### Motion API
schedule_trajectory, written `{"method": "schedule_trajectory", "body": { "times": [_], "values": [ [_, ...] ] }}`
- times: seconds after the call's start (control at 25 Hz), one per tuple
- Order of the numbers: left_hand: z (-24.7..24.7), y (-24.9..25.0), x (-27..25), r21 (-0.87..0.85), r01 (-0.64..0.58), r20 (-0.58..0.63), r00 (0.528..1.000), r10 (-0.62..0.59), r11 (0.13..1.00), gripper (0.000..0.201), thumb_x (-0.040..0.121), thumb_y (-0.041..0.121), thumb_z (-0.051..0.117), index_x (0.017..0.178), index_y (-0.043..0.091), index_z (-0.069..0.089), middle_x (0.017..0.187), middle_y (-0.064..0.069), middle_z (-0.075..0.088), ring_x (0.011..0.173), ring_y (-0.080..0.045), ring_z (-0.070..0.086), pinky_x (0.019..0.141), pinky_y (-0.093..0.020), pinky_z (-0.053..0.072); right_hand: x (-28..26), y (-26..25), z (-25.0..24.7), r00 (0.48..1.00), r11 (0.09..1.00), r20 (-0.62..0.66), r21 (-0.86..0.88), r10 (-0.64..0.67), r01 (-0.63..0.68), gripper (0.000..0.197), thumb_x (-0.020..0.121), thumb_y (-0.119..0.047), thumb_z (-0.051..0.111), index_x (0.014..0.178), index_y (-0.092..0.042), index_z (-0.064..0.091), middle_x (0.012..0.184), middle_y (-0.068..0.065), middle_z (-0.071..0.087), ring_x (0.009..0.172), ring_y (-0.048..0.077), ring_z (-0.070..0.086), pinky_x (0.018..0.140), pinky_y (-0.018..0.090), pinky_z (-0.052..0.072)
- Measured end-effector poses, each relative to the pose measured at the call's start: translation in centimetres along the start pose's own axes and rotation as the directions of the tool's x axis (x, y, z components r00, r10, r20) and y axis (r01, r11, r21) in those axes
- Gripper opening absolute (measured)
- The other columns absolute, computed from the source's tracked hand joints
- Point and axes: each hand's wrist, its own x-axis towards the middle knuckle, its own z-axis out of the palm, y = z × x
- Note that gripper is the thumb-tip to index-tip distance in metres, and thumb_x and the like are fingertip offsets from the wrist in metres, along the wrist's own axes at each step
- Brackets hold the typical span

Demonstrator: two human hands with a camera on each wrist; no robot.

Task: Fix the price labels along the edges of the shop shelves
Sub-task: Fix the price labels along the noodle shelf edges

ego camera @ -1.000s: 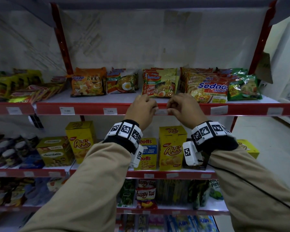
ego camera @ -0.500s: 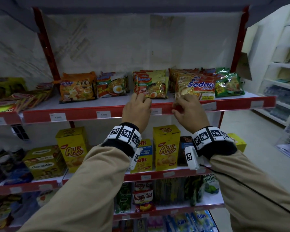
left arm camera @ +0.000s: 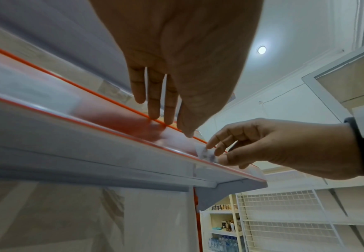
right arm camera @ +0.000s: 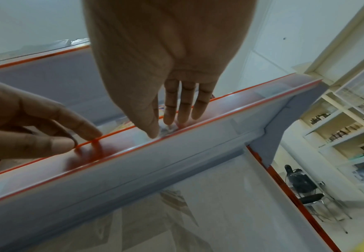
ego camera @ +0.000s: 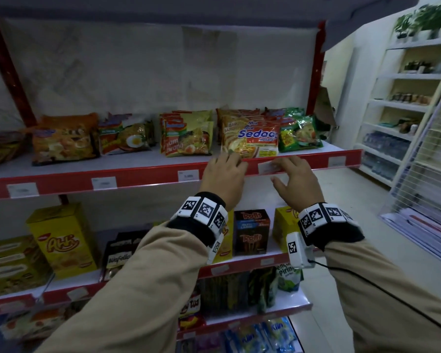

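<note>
Two hands, left hand [ego camera: 224, 171] and right hand [ego camera: 297, 178], touch the shelf edge [ego camera: 143, 180].

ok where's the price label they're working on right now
In the head view it's in the top shelf's red edge strip, right of centre, under the Sedaap noodle pack: price label, at the right hand.
</note>
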Motion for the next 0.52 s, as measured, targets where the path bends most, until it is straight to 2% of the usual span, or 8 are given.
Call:
{"method": "schedule_trajectory", "body": {
  "times": [0.12, 0.2, 0.32, 0.52],
  "values": [
    [0.7, 2.0, 0.8, -0.023, 0.024, 0.004, 1.0, -0.024, 0.999, 0.039, 0.09, 0.016, 0.05, 0.129, 0.017, 0.049, 0.132, -0.005, 0.043, 0.119, -0.027, 0.04, 0.092, -0.038, 0.039, 0.1, 1.1, -0.4, 0.999, 0.998, -0.033, -0.046, -0.04, 0.038, 0.042, 0.08, -0.017, 0.066, 0.122, -0.017, 0.059, 0.116, 0.01, 0.054, 0.108, 0.031, 0.046, 0.084, 0.04, 0.045],
    [1.0, 2.7, 1.1, -0.04, 0.06, -0.001, 0.998, -0.06, 0.997, 0.044, 0.088, 0.012, 0.051, 0.131, 0.015, 0.048, 0.133, -0.006, 0.042, 0.118, -0.028, 0.04, 0.09, -0.038, 0.039, 0.1, 1.6, -0.3, 0.993, 0.983, -0.051, -0.154, -0.105, 0.096, 0.044, 0.078, -0.018, 0.067, 0.122, -0.016, 0.059, 0.119, 0.013, 0.053, 0.106, 0.034, 0.047, 0.086, 0.043, 0.045],
    [1.4, 3.2, 1.1, -0.016, 0.095, -0.02, 0.995, -0.095, 0.995, 0.044, 0.086, 0.012, 0.051, 0.13, 0.015, 0.049, 0.131, -0.005, 0.044, 0.116, -0.027, 0.041, 0.087, -0.037, 0.04, -0.1, 2.1, 0.1, 0.992, 0.956, -0.036, -0.271, -0.124, 0.109, 0.046, 0.08, -0.031, 0.067, 0.123, -0.018, 0.058, 0.123, 0.016, 0.05, 0.107, 0.037, 0.047, 0.086, 0.046, 0.043],
    [1.7, 3.5, 1.4, 0.014, 0.123, -0.071, 0.99, -0.122, 0.992, 0.039, 0.086, 0.016, 0.051, 0.125, 0.017, 0.053, 0.127, -0.004, 0.048, 0.111, -0.026, 0.046, 0.085, -0.037, 0.039, 1.3, 2.3, 0.1, 0.988, 0.968, -0.058, -0.216, -0.143, 0.127, 0.044, 0.083, -0.045, 0.064, 0.115, -0.015, 0.059, 0.117, 0.015, 0.049, 0.108, 0.034, 0.046, 0.083, 0.043, 0.044]
  ]
}}
